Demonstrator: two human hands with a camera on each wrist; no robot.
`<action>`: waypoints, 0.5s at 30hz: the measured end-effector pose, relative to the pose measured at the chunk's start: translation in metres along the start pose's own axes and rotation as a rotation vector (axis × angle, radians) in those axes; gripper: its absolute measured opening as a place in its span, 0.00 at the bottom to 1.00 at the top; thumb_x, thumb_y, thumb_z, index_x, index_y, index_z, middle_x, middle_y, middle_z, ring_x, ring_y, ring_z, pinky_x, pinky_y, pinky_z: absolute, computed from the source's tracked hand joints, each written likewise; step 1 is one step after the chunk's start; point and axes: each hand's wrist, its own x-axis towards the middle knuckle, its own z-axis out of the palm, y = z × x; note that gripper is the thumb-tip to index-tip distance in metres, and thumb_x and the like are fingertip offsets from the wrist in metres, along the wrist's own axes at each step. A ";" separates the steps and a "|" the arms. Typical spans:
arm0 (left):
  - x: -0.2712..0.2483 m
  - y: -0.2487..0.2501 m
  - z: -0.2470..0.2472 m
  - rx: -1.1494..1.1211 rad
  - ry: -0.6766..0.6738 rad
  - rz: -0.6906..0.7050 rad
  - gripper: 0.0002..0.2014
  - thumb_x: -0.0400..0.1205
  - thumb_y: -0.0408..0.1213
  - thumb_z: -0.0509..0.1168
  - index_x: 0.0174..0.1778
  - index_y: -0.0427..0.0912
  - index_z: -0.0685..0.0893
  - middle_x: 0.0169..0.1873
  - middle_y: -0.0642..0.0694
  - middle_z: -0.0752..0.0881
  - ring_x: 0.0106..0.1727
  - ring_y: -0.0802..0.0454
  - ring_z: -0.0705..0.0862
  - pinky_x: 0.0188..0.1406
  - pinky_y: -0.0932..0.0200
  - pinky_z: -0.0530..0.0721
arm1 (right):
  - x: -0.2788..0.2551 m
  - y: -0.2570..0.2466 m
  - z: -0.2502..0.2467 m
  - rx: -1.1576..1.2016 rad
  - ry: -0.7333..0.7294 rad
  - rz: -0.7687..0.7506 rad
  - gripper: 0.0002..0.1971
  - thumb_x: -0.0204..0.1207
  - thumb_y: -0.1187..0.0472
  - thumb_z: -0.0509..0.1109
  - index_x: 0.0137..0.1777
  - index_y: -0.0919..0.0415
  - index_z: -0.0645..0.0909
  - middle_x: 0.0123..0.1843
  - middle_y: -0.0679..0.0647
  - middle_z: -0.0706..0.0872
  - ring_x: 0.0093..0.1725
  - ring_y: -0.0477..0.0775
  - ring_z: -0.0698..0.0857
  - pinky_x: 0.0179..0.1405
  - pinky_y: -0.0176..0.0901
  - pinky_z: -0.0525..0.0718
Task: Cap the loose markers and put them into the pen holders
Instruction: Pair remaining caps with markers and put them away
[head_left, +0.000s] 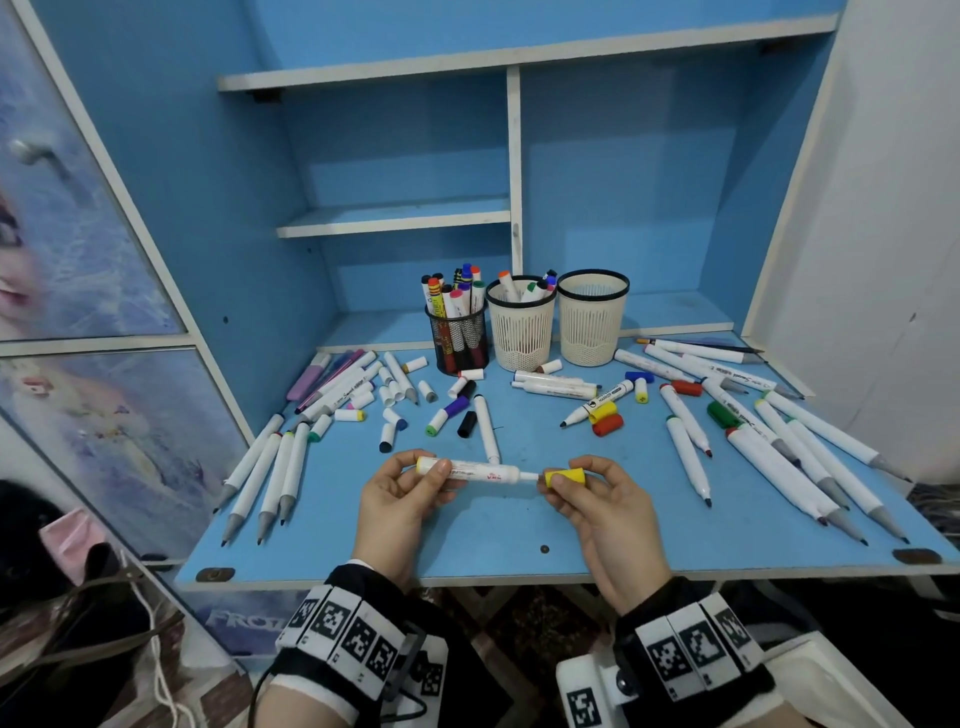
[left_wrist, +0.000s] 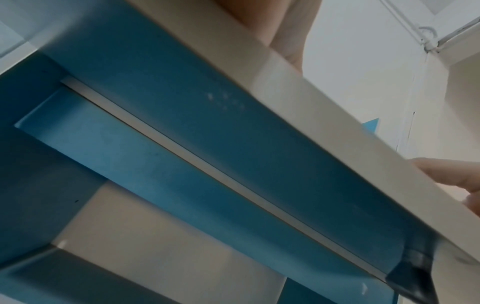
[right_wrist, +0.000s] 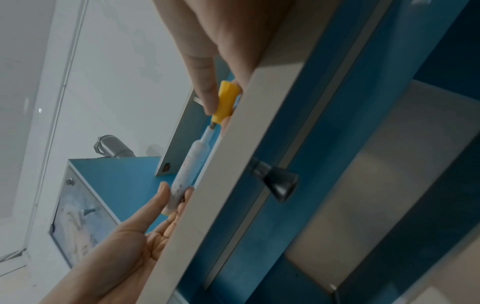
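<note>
Up close, a blue table (head_left: 519, 530) folds out from a blue cabinet with white-edged shelves (head_left: 395, 223), and its top is strewn with uncapped white markers and loose caps in many colours. At the back stand three pen holders in a row: a black mesh holder (head_left: 460, 343) packed with capped markers, a cream holder (head_left: 521, 332) with a few markers in it just beside that, and a second cream holder (head_left: 592, 322) on the right whose inside I cannot make out. A fan of long grey-tipped markers (head_left: 810, 457) spreads over the right side of the table, another bunch (head_left: 270, 467) lies at the left edge. Above the near middle of the table the person holds a white marker (head_left: 478, 473) level between both hands. The left hand (head_left: 400, 499) has its fingers and thumb curled round the marker's yellow-ended tail. The right hand (head_left: 597, 504) pinches a yellow cap (head_left: 567, 477) between thumb and fingers, with the cap's mouth right at the marker's bare tip; the right wrist view shows the tip just at the opening of the cap, the white neck below it still uncovered
</note>
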 end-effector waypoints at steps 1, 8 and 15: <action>-0.001 0.001 0.000 0.001 -0.019 -0.005 0.05 0.77 0.24 0.65 0.44 0.37 0.79 0.32 0.42 0.90 0.33 0.52 0.89 0.33 0.66 0.85 | 0.000 0.001 -0.001 -0.006 -0.017 0.000 0.34 0.44 0.57 0.89 0.48 0.66 0.77 0.39 0.65 0.89 0.39 0.59 0.89 0.38 0.38 0.87; -0.003 0.002 -0.003 0.094 -0.140 -0.035 0.08 0.74 0.19 0.67 0.42 0.33 0.76 0.30 0.40 0.89 0.31 0.52 0.88 0.31 0.67 0.84 | 0.003 0.003 -0.005 -0.030 -0.103 0.035 0.44 0.32 0.48 0.91 0.46 0.68 0.77 0.40 0.67 0.90 0.40 0.60 0.90 0.39 0.38 0.87; -0.006 0.001 0.000 0.310 -0.157 0.037 0.03 0.76 0.24 0.69 0.43 0.33 0.85 0.24 0.44 0.86 0.25 0.58 0.80 0.28 0.70 0.78 | 0.001 0.006 -0.005 -0.140 -0.085 -0.012 0.23 0.53 0.60 0.86 0.44 0.69 0.81 0.39 0.64 0.90 0.40 0.61 0.90 0.39 0.36 0.87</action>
